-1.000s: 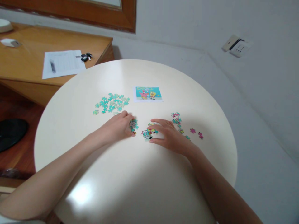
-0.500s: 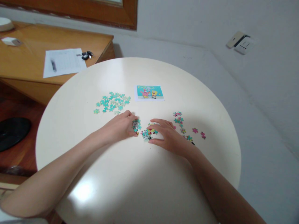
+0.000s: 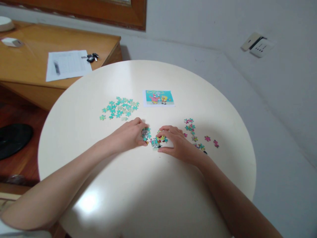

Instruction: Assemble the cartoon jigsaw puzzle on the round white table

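Note:
My left hand is closed on the left edge of a small joined jigsaw section showing a pale cartoon face on turquoise. Just to its right lies another joined jigsaw section with a yellow character and white stripes. Over that one my right hand curves, thumb at its lower edge and fingers at its upper part, gripping it flat on the table. A narrow gap still shows between the two sections. Part of each section is hidden by the fingers.
Loose turquoise jigsaw pieces lie in a pile at the left. A picture card sits beyond my hands. Pink and mixed pieces are scattered right on the round white table. A wooden desk holds paper and keys.
My left hand has shifted slightly right with its jigsaw section, narrowing the gap to the other one. My right hand has stayed nearly in place.

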A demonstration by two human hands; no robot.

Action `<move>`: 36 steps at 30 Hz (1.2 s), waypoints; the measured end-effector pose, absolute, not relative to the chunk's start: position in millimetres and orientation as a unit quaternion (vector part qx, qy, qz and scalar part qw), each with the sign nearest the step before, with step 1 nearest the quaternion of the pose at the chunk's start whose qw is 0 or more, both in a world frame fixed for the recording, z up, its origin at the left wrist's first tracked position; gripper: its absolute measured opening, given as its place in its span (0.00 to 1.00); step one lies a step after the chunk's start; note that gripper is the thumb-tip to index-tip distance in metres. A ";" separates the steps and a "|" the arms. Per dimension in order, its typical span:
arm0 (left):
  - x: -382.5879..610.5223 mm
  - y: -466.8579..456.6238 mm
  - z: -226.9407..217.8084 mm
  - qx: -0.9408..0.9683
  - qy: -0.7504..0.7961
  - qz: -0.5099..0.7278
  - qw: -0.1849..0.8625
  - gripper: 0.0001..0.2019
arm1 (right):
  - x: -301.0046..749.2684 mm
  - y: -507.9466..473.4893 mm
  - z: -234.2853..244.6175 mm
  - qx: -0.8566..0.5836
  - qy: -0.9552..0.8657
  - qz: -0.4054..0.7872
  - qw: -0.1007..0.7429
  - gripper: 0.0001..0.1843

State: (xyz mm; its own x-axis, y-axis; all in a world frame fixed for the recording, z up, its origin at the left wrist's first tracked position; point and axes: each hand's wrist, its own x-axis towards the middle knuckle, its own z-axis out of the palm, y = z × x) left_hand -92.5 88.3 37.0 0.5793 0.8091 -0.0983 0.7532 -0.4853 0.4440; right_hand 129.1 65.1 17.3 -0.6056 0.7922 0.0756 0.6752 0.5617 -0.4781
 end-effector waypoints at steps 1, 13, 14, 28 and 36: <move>-92.6 88.7 36.4 0.860 0.453 0.063 0.226 0.25 | 129.0 65.1 17.6 -0.422 -0.872 0.206 0.139 0.20; -92.5 89.8 37.4 0.860 0.449 0.052 0.238 0.25 | 126.9 66.8 21.2 -0.430 -0.867 0.226 0.115 0.19; -92.2 90.0 37.7 0.859 0.450 0.049 0.239 0.25 | 127.0 67.4 20.8 -0.429 -0.866 0.228 0.116 0.19; -94.1 90.5 34.3 0.861 0.447 0.057 0.236 0.26 | 128.6 66.9 20.2 -0.415 -0.871 0.232 0.128 0.19; -94.0 91.7 32.4 0.860 0.448 0.061 0.236 0.26 | 130.3 66.1 22.3 -0.409 -0.874 0.234 0.121 0.20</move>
